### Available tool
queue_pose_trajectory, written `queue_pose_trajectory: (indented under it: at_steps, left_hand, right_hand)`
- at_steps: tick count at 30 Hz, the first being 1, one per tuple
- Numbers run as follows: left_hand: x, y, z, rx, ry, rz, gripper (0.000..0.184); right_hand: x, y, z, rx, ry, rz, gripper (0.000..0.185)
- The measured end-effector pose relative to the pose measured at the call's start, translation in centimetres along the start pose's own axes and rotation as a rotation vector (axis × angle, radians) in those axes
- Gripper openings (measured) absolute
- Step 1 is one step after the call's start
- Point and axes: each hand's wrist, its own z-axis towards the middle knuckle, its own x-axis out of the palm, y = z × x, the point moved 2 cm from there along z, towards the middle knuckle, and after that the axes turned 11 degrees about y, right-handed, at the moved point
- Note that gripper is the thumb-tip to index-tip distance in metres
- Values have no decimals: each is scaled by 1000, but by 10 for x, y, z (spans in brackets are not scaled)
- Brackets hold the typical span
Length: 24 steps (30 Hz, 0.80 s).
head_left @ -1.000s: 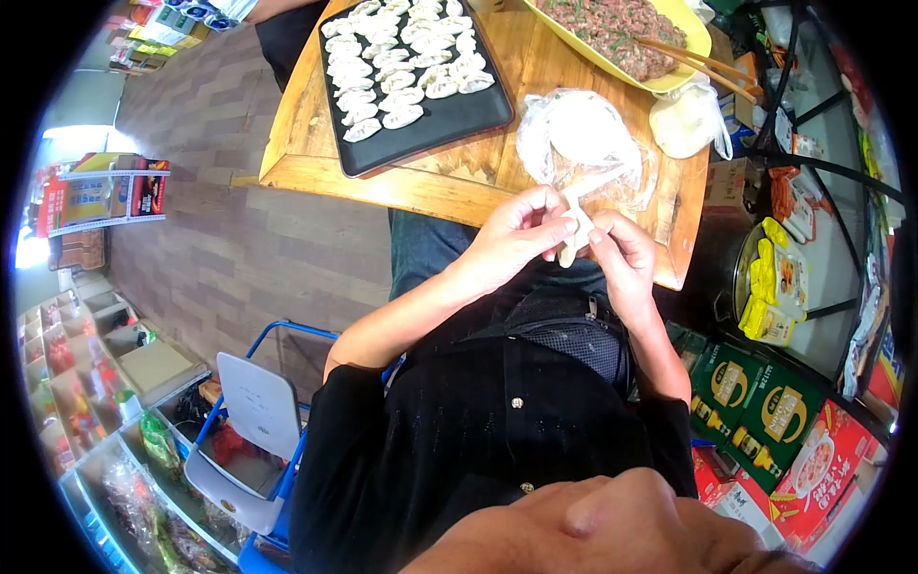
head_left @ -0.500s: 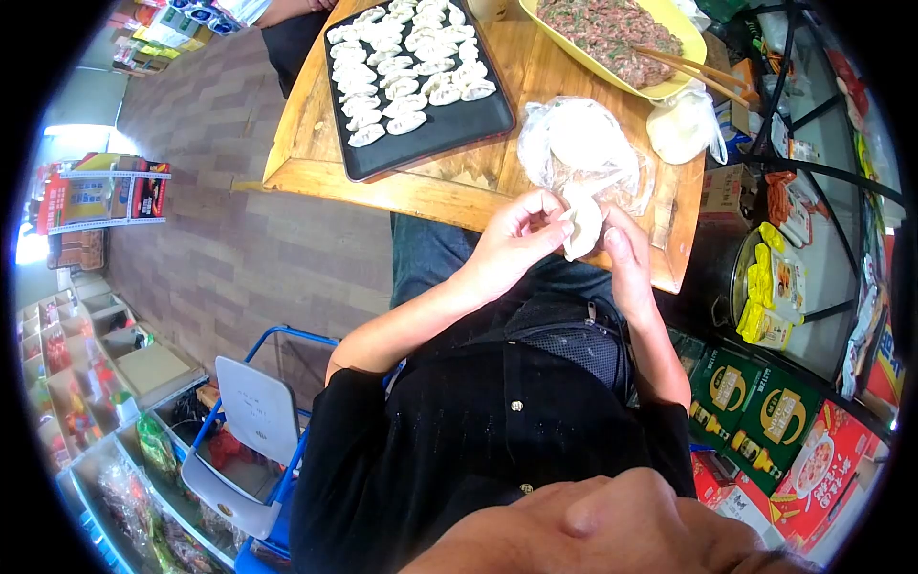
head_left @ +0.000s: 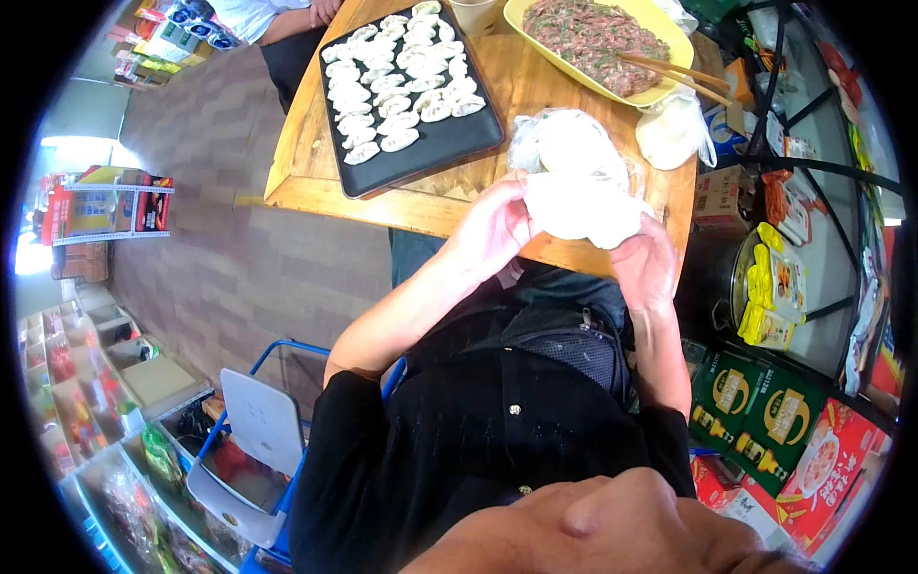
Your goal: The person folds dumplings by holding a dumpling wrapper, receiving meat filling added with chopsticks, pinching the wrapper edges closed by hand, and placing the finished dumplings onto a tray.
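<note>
Between my hands, over the near table edge, a flat white dough wrapper (head_left: 583,209) is spread out. My left hand (head_left: 497,225) pinches its left side, and my right hand (head_left: 647,256) grips its lower right edge. Just beyond it lies a pale round mass in a clear plastic bag (head_left: 571,143). A black tray (head_left: 421,161) with several rows of white dumplings (head_left: 397,140) rests on the wooden table (head_left: 516,69). A yellow dish (head_left: 671,38) holds minced filling (head_left: 598,43), with wooden chopsticks (head_left: 681,75) leaning on its rim.
A tied bag of something pale (head_left: 671,134) is at the table's right. Another person's arm (head_left: 287,24) shows at the top left. A chair (head_left: 260,421) is at the lower left, a large pot (head_left: 732,277) at the right, and green boxes (head_left: 755,402) below it.
The small piece of dough held between my fingers has become a wide flat sheet stretched between both hands. My hands have moved farther apart. More of the other person's arm shows.
</note>
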Motion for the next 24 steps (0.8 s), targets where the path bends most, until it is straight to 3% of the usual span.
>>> queue_pose_trajectory:
  at_steps: [6, 9, 11, 13, 15, 17, 19, 21, 23, 24]
  left_hand:
    - [-2, -16, 32, -29, 82, -14, 28]
    - [13, -21, 46, -65, 121, 51, 30]
    - [15, -22, 64, -66, 79, 333, 31]
    - [15, -22, 81, -55, 48, 335, 25]
    - [11, -27, 96, -112, 95, 613, 17]
    - [2, -30, 103, -131, 77, 667, 14]
    - [-9, -41, 105, 13, 18, 1350, 18]
    - [15, -54, 85, -71, -43, 1281, 26]
    - [30, -63, 73, 137, -65, 2008, 34]
    - [39, -65, 64, 214, -114, 2121, 39]
  right_hand:
    - [-41, 13, -2, -132, -87, 182, 42]
    - [-45, 22, -7, -183, -114, 35, 43]
    - [-45, 28, -6, -193, -48, -11, 37]
    - [-48, 30, -6, -194, -12, -163, 30]
    - [-36, 34, -7, -205, -5, -179, 28]
    - [-30, 34, -5, -215, 1, -195, 26]
    - [-30, 31, -1, -216, -2, -380, 25]
    - [-19, 31, 6, -185, 14, -504, 21]
    - [-7, 36, 11, -75, 75, -635, 17]
    - [0, 38, 14, -54, 107, -659, 17]
